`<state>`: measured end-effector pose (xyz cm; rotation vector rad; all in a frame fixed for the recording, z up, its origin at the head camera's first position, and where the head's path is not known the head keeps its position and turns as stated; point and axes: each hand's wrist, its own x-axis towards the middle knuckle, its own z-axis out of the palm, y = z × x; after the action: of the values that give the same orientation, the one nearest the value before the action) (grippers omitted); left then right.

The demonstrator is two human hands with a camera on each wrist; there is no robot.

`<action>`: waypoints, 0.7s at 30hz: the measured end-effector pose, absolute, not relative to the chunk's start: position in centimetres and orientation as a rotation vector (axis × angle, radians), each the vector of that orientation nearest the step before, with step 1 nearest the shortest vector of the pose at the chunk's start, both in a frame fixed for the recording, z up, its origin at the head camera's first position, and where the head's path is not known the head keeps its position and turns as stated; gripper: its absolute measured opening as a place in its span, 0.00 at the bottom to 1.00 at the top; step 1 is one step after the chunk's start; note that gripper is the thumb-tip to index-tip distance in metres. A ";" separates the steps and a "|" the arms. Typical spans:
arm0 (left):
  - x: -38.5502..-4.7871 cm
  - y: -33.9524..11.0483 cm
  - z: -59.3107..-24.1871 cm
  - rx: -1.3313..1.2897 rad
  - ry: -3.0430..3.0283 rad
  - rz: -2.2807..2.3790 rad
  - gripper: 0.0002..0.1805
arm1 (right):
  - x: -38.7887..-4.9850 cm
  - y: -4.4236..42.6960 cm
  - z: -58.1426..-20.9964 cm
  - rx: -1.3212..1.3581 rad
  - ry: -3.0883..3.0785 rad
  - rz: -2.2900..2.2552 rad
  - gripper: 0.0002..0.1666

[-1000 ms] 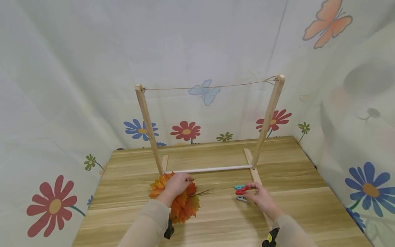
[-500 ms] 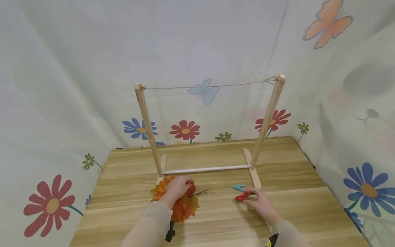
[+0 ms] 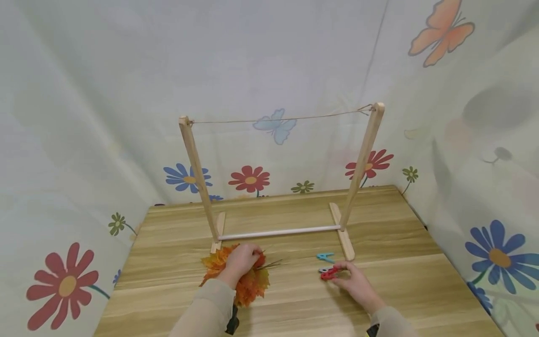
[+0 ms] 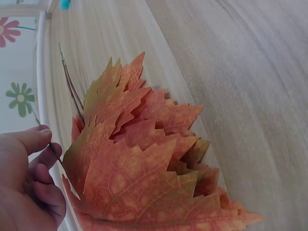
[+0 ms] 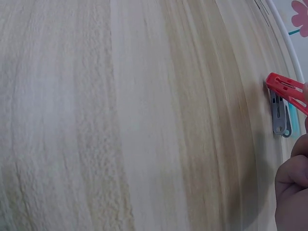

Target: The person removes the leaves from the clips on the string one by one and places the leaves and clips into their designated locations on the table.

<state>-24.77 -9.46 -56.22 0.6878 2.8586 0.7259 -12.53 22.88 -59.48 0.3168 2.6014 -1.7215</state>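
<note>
My left hand (image 3: 242, 262) is over a bunch of orange-red artificial maple leaves (image 3: 253, 286). In the left wrist view, its thumb and finger pinch a thin leaf stem (image 4: 54, 150) at the edge of the leaves (image 4: 134, 168); other stems (image 4: 71, 86) stick out beyond. On the right, my right hand (image 3: 357, 283) pinches a red clothespin (image 3: 328, 274) by one end. Right beside that lies a grey clothespin (image 5: 279, 113), partly covered by the red one. A light-blue clothespin (image 3: 324, 256) rests on the table a little farther back.
Behind the hands stands a wooden frame, with a left post (image 3: 198, 173), a right post (image 3: 363, 164), a string (image 3: 273, 120) across the top and a white bar (image 3: 278, 232) low down. Its feet (image 3: 346, 243) rest on the wooden table (image 3: 294, 299). Flower-printed cloth (image 3: 290, 61) surrounds it.
My right hand has moved slightly toward the front with the red clothespin, away from the blue one. The left hand stays on the leaves, almost unmoved. The head view has shifted slightly.
</note>
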 end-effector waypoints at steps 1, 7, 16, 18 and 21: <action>-24.8 -9.5 -56.2 0.689 2.858 0.735 0.08 | -12.5 22.9 -59.6 0.309 2.606 -1.723 0.23; -24.8 -9.2 -56.6 0.656 2.872 0.754 0.08 | -12.3 23.3 -60.1 0.319 2.649 -1.656 0.23; -24.2 -8.7 -58.0 0.596 2.906 0.709 0.07 | -11.8 23.3 -60.3 0.364 2.644 -1.608 0.24; -24.0 -8.7 -58.4 0.602 2.908 0.713 0.07 | -11.7 23.3 -60.4 0.377 2.646 -1.603 0.24; -23.9 -8.6 -58.9 0.616 2.927 0.703 0.08 | -11.5 23.3 -60.5 0.372 2.668 -1.589 0.24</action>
<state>-23.90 -8.64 -58.88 0.6160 2.9268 0.7026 -11.51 23.31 -60.53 0.3716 2.6683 -1.5887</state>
